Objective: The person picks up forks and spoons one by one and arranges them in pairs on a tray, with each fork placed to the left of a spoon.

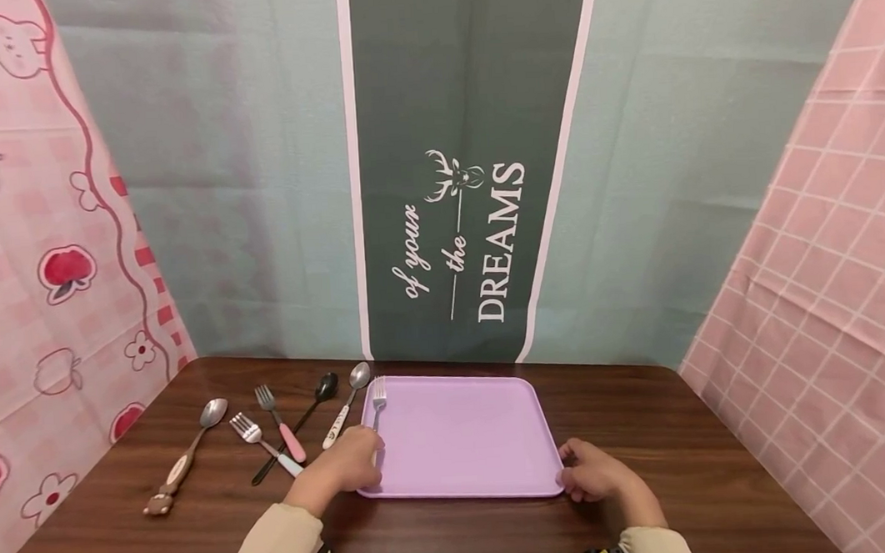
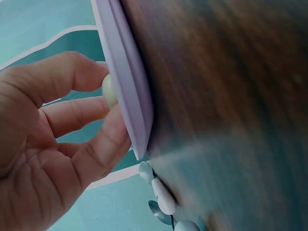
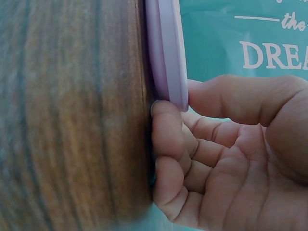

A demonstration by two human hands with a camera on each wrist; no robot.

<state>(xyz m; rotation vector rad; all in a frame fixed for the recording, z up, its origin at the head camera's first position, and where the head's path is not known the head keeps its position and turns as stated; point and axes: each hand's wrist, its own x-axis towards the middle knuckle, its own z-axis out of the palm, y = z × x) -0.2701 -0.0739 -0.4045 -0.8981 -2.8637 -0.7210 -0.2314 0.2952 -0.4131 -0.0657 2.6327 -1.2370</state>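
A purple tray (image 1: 466, 438) lies flat on the table. Over its left side my left hand (image 1: 353, 461) pinches the handle of a fork (image 1: 378, 393), tines pointing away from me. In the left wrist view the fingers of the left hand (image 2: 57, 120) close round the fork's pale handle end (image 2: 109, 90) beside the tray rim (image 2: 127, 77). My right hand (image 1: 597, 471) grips the tray's near right corner. Seen in the right wrist view, the thumb of the right hand (image 3: 226, 149) is on the tray rim (image 3: 171, 57), with curled fingers beneath the edge.
Left of the tray on the wooden table (image 1: 456, 543) lie a white-handled spoon (image 1: 338, 424), a black spoon (image 1: 326, 388), a pink-handled fork (image 1: 290, 441), a white-handled fork (image 1: 248, 429) and a brown bear-handled spoon (image 1: 178, 470). Fabric curtains (image 1: 220, 196) stand behind and at both sides.
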